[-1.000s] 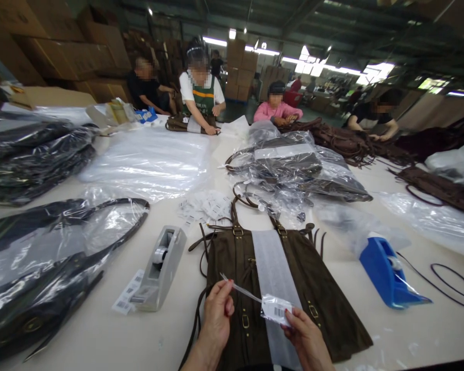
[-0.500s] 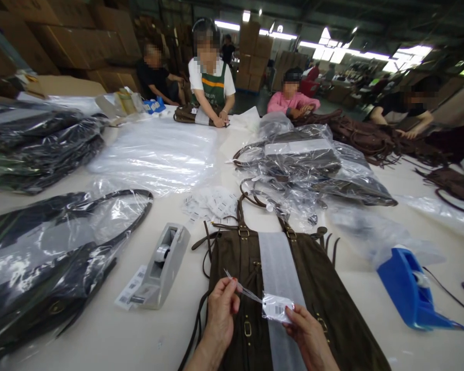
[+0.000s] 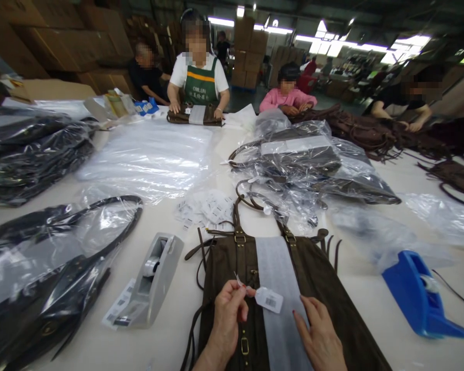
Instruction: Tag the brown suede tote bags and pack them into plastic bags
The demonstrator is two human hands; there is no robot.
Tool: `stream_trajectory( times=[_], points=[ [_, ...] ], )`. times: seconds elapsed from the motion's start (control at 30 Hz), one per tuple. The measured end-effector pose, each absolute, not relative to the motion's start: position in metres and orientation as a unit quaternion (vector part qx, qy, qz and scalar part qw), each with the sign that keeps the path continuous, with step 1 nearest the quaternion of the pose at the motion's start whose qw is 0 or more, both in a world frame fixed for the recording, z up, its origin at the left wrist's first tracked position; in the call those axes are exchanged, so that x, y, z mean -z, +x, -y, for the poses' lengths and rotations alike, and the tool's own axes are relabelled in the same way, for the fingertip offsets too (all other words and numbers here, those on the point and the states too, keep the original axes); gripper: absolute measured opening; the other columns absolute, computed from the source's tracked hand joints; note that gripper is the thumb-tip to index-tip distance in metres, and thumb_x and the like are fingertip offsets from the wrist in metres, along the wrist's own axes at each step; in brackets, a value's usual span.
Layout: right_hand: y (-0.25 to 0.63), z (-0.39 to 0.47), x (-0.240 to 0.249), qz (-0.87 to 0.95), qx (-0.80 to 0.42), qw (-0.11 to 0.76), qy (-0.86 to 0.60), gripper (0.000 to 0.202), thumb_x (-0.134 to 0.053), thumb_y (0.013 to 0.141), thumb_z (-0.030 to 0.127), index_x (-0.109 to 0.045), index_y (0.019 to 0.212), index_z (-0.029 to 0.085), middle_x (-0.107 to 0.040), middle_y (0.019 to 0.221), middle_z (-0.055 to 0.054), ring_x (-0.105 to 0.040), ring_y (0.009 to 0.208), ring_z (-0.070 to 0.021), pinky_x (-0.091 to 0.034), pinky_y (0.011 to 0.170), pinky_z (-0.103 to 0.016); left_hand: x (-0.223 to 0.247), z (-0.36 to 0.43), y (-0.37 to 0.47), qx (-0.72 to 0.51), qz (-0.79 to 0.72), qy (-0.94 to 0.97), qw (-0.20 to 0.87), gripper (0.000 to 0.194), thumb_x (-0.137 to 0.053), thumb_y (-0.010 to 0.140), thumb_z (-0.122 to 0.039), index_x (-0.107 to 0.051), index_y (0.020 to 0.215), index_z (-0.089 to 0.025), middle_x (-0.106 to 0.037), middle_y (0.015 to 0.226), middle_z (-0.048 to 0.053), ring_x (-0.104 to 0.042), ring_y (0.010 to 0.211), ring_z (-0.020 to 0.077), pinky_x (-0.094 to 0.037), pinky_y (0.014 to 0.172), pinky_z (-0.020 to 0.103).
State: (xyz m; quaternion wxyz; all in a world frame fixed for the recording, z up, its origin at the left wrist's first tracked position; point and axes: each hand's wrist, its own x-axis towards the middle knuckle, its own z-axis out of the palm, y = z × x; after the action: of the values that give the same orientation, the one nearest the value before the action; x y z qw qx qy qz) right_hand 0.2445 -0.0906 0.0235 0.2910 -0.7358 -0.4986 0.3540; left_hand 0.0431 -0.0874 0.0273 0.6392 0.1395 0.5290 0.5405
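Setting: We look down on a long pale table [image 3: 100, 340] in a warehouse, with cardboard boxes [image 3: 50, 36] stacked along the back.
Left hand: Our left hand [image 3: 228, 314] is closed, thumb and fingertips pinched on the clear strip at the end of a small barcode tag [image 3: 269, 300], holding it just above the bag.
Right hand: Our right hand [image 3: 320, 335] is open, fingers spread and lying flat on the bag, close beside the tag but not gripping it.
Bag: We see a dark brown bag [image 3: 332, 288] lying flat in front of us, straps pointing away, with a white foam strip [image 3: 274, 268] running down its middle.
Tag position: It hangs over the near part of the foam strip, between our two hands.
Left of bag: A grey tape dispenser [image 3: 150, 281] stands on the table beside printed labels [image 3: 118, 309]; further left lie dark bags in clear plastic [image 3: 54, 252].
Right of bag: A blue tape dispenser [image 3: 417, 293] sits well apart from our hands.
Beyond bag: We see a heap of loose white tags [image 3: 209, 208], then more plastic-wrapped bags [image 3: 301, 165] and flat clear sheets [image 3: 150, 154].
Others: Several people work at the far end, one in a green apron [image 3: 200, 87] with both hands on another brown bag.
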Motion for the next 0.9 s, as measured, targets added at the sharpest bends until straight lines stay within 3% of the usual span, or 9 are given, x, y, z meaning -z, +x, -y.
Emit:
stream_trajectory(
  times=[0.07,0.17,0.27,0.4,0.5,0.73,0.9],
  points=[
    [0.235,0.084,-0.032,0.568,-0.315,0.316,-0.692,0.038,-0.062,0.064,0.039,-0.063,0.099,0.025,-0.056,0.110,-0.006,-0.047,0.106,-0.0266,-0.033,0.095,-0.039,-0.031,0.083,0.047,-0.521,-0.521,0.169,0.654,0.017,-0.052,0.075,-0.030,-0.045,0.073,-0.015,-0.065,0.075,0.005,-0.033,0.034,0.0000,-0.013,0.039,0.019],
    [0.207,0.072,-0.041,0.605,-0.449,0.310,-0.581,0.039,-0.058,0.070,0.030,-0.058,0.108,0.027,-0.055,0.117,-0.004,-0.045,0.112,-0.0232,-0.030,0.100,-0.035,-0.038,0.078,0.050,-0.500,-0.506,0.205,0.672,0.017,-0.052,0.075,-0.030,-0.046,0.073,-0.015,-0.065,0.074,0.005,-0.032,0.033,0.0001,-0.013,0.038,0.020],
    [0.181,0.060,-0.041,0.570,-0.576,0.295,-0.506,0.045,-0.060,0.067,0.024,-0.055,0.112,0.026,-0.056,0.116,-0.003,-0.045,0.112,-0.0233,-0.031,0.098,-0.035,-0.044,0.072,0.047,-0.495,-0.496,0.234,0.674,0.015,-0.052,0.075,-0.029,-0.047,0.074,-0.014,-0.064,0.074,0.005,-0.031,0.034,-0.0001,-0.015,0.039,0.019],
    [0.167,0.047,-0.038,0.484,-0.689,0.284,-0.459,0.031,-0.060,0.069,0.034,-0.061,0.097,0.020,-0.063,0.079,-0.002,-0.057,0.074,-0.0170,-0.043,0.067,-0.027,-0.045,0.061,0.036,-0.493,-0.493,0.242,0.675,0.014,-0.053,0.075,-0.028,-0.049,0.074,-0.014,-0.062,0.069,0.002,-0.029,0.034,-0.0003,-0.017,0.039,0.019],
    [0.166,0.038,-0.034,0.409,-0.722,0.284,-0.481,0.025,-0.058,0.071,0.040,-0.063,0.076,0.016,-0.052,0.054,0.003,-0.045,0.050,-0.0089,-0.033,0.048,-0.020,-0.039,0.051,0.031,-0.498,-0.508,0.238,0.662,0.016,-0.055,0.074,-0.029,-0.049,0.073,-0.014,-0.056,0.059,-0.002,-0.026,0.034,-0.0003,-0.012,0.038,0.020],
    [0.163,0.009,-0.026,0.331,-0.726,0.308,-0.518,0.028,-0.064,0.063,0.041,-0.056,0.060,0.014,-0.047,0.046,0.005,-0.038,0.044,-0.0060,-0.027,0.045,-0.020,-0.024,0.024,0.031,-0.512,-0.521,0.229,0.644,0.017,-0.054,0.072,-0.031,-0.046,0.072,-0.015,-0.060,0.067,0.000,-0.027,0.035,0.0000,-0.014,0.039,0.019],
    [0.163,-0.018,-0.026,0.371,-0.672,0.313,-0.559,0.028,-0.061,0.063,0.043,-0.055,0.058,0.015,-0.045,0.045,0.005,-0.037,0.043,-0.0067,-0.026,0.043,-0.021,-0.011,-0.011,0.010,-0.364,-0.645,0.385,0.550,0.019,-0.050,0.069,-0.026,-0.051,0.085,-0.017,-0.056,0.066,-0.001,-0.042,0.045,0.0062,-0.031,0.045,0.020]
  ],
)
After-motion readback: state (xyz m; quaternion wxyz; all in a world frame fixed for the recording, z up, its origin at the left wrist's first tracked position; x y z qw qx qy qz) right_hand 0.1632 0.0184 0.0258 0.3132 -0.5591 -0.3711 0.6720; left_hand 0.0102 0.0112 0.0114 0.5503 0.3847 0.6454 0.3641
